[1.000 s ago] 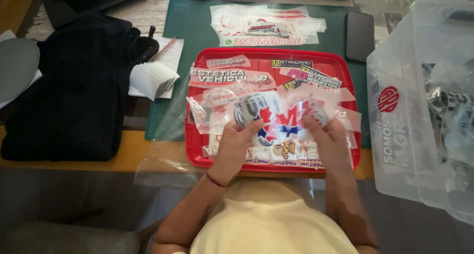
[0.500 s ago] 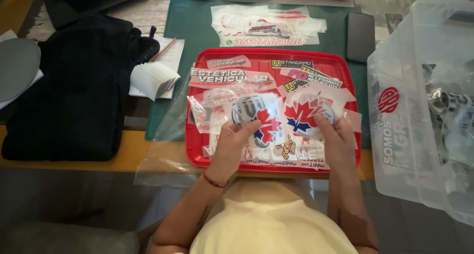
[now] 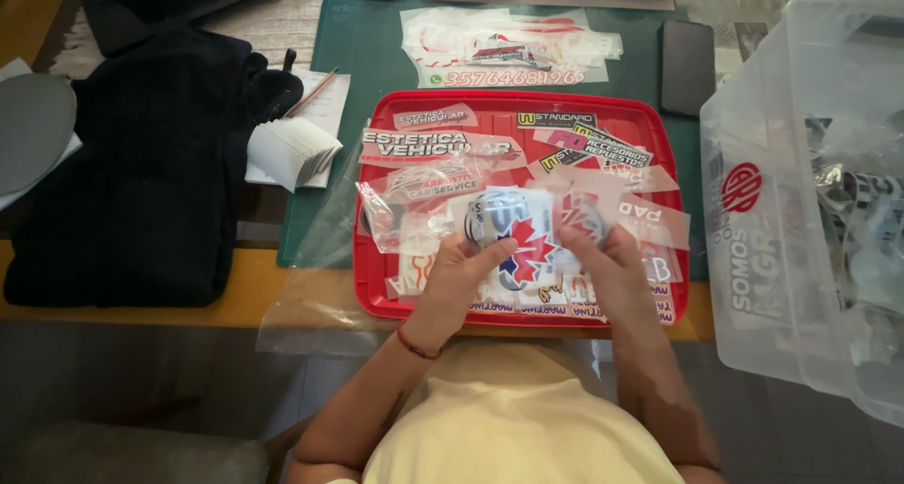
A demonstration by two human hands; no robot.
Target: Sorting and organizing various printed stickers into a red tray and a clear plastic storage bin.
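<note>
Closest to the person, both hands are raised just above the near half of a red tray, holding a small stack of glossy stickers between them. The left hand has its fingers curled around the left side of the stack, thumb on top, with a thin red cord at the wrist; the right hand pinches the right edge, fingers closed on it. The top sticker shows a red leaf shape on white and blue. Under the hands the tray is littered with more stickers and clear plastic sleeves, overlapping one another. The tray sits on a dark green cutting mat on the wooden table. To the right stands a big clear plastic bin, its contents blurred. To the left lies a black bag with a wad of white paper beside it. Farther off, past the tray, more sleeved stickers lie on the mat, near a dark phone.
</note>
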